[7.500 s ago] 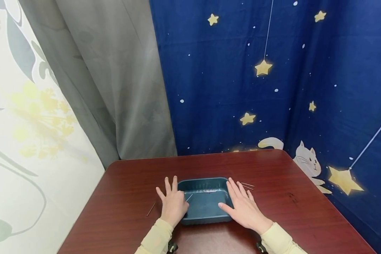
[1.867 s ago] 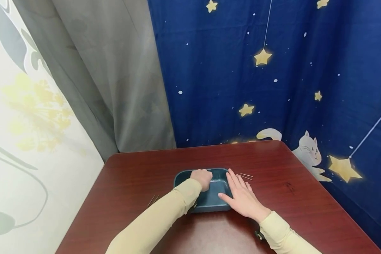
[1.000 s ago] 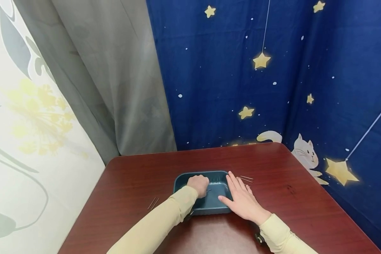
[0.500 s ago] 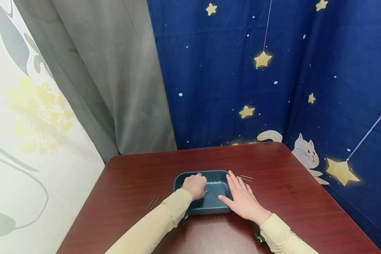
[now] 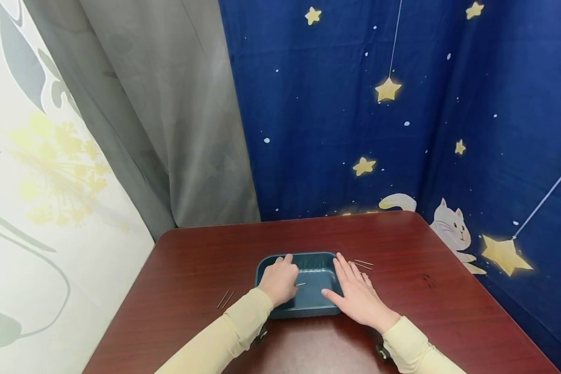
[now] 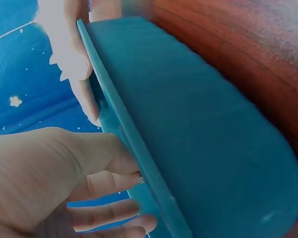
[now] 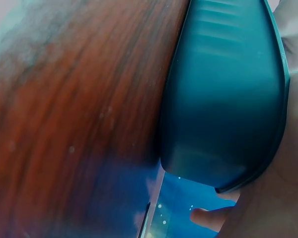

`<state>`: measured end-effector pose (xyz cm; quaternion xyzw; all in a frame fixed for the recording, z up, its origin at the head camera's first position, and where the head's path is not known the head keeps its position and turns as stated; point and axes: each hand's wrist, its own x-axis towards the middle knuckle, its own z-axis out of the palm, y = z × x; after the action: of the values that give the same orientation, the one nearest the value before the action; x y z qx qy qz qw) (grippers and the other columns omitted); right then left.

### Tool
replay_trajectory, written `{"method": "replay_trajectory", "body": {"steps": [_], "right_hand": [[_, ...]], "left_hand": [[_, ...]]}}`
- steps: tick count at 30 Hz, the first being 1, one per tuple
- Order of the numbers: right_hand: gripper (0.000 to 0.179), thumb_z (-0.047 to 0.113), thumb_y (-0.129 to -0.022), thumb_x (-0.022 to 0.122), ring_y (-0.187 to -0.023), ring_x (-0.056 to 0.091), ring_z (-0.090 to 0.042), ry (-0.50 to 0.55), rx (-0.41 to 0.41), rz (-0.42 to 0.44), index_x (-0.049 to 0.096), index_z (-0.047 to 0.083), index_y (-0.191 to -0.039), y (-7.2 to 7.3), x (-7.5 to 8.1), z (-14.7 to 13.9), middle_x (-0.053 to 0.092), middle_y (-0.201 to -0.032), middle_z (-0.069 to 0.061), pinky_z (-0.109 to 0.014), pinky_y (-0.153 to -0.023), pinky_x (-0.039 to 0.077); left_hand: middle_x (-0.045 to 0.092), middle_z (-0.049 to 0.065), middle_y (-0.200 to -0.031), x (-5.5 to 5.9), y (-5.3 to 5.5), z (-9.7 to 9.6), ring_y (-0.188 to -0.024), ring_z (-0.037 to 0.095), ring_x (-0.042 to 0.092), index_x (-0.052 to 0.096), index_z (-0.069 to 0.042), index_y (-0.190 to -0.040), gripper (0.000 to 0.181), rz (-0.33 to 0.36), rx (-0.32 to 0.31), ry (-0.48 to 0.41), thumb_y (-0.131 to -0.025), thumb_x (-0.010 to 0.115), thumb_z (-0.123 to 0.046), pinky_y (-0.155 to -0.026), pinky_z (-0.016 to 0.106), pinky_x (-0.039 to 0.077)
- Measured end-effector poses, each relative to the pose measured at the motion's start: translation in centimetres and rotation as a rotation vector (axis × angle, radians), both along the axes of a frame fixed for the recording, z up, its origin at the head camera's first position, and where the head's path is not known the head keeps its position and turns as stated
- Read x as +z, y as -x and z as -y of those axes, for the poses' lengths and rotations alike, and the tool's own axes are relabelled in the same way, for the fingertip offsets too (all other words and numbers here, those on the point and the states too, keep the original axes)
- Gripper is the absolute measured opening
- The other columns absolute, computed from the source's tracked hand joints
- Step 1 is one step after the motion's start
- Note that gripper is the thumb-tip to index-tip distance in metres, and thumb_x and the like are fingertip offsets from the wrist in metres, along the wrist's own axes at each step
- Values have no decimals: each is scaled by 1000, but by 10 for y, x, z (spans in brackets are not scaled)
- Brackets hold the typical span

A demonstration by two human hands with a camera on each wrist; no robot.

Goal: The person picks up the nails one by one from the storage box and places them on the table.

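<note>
A dark teal rectangular tray (image 5: 315, 309) stands on the table. My left hand (image 5: 279, 280) is inside its left half, thumb and index finger pinching a thin metal rod (image 5: 301, 284) that pokes out to the right. In the left wrist view the rod's small ridged metal end (image 6: 142, 180) shows beneath the fingers of the left hand (image 6: 64, 178); most of it is hidden by fingers and tray wall. My right hand (image 5: 360, 298) rests with straight fingers over the tray's right rim, thumb spread inward.
Two similar thin rods (image 5: 225, 299) lie on the reddish-brown wooden table (image 5: 205, 249) left of the tray. More rods (image 5: 363, 263) lie beyond the right hand's fingertips. Grey and star-patterned blue curtains hang behind the far table edge.
Within the last second my left hand draws left and nearer across the tray with the rod. Since the oldest frame, a second rod has appeared on the left. The right hand stays put.
</note>
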<state>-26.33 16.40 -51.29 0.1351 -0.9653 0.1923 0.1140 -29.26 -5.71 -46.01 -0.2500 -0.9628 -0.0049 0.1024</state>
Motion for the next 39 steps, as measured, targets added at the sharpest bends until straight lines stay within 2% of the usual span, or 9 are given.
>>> {"method": "replay_trajectory", "body": {"steps": [7, 12, 16, 21, 30, 39], "right_hand": [[87, 65, -81, 49, -138, 17, -32, 5, -3, 2, 19, 17, -147, 0, 0, 1, 9, -154, 3, -66, -97, 23], [87, 65, -81, 50, -137, 20, -34, 5, -2, -14, 22, 16, -147, -1, -1, 1, 12, -154, 1, -67, -96, 23], [87, 65, -81, 49, -137, 20, -33, 1, -5, -15, 21, 16, -147, 0, -1, 2, 12, -154, 2, -67, -96, 23], [91, 74, -79, 39, -138, 19, -32, -9, -9, 0, 20, 17, -147, -2, 1, 1, 10, -154, 3, -65, -98, 23], [92, 76, -78, 37, -137, 20, -32, -5, -9, -7, 21, 17, -147, -3, 1, 1, 11, -154, 3, -65, -98, 23], [90, 73, -79, 41, -138, 17, -30, 2, -3, 16, 18, 18, -148, -3, 2, 0, 8, -154, 5, -65, -99, 22]], "left_hand": [[51, 6, -96, 1, -10, 5, -76, 19, 45, 66, -16, -63, 18, -93, -43, -20, -71, 76, -29, -48, 28, 42], [52, 7, -104, 0, -15, 8, -86, 22, 47, 66, -18, -62, 15, -136, -57, -2, -73, 73, -26, -56, 34, 44], [50, 9, -118, 0, -19, 11, -103, 27, 46, 65, -18, -62, 16, -150, -41, -2, -74, 72, -27, -69, 42, 45], [46, 10, -129, 3, -24, 16, -117, 31, 39, 64, -21, -60, 16, -165, -17, -36, -74, 69, -25, -81, 51, 43], [47, 12, -130, 7, -28, 29, -124, 36, 36, 65, -21, -61, 11, -215, 9, -151, -71, 71, -22, -92, 59, 33], [44, 12, -133, 7, -34, 38, -128, 37, 28, 61, -23, -57, 17, -196, 66, -245, -69, 72, -21, -98, 67, 17]]}}
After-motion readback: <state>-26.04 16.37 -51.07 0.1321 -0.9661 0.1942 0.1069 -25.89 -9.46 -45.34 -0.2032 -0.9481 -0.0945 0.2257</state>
